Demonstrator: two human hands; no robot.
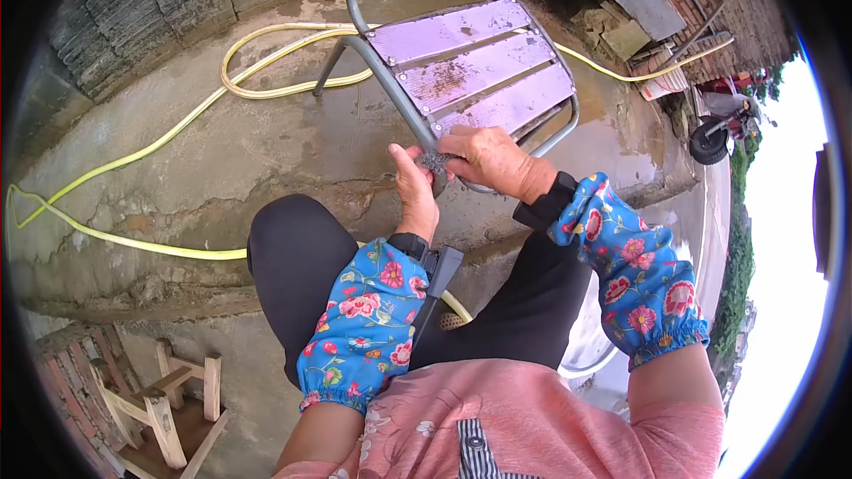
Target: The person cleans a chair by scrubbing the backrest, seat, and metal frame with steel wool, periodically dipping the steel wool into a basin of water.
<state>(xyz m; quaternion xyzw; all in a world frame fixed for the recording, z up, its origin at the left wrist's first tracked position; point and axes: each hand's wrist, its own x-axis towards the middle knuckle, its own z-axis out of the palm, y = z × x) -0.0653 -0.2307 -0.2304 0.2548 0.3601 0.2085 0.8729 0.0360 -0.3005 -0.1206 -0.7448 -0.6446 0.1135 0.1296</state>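
A chair (484, 73) with wet, dirt-spotted purple slats and a grey metal tube frame stands in front of me. My right hand (497, 160) is closed on a grey steel wool scourer (433, 161), pressed against the frame at the near left corner of the seat. Just left of that corner, my left hand (414, 186) is cupped around the grey tube below the scourer, its thumb pointing up. Part of its grip is hidden behind the tube and the wool.
A yellow hose (169, 137) loops over the wet concrete floor (302, 146) and passes under the chair. Stacked grey slabs (142, 18) line the back left. A wooden stool (164, 408) lies at lower left. A motorbike (714, 133) is at far right.
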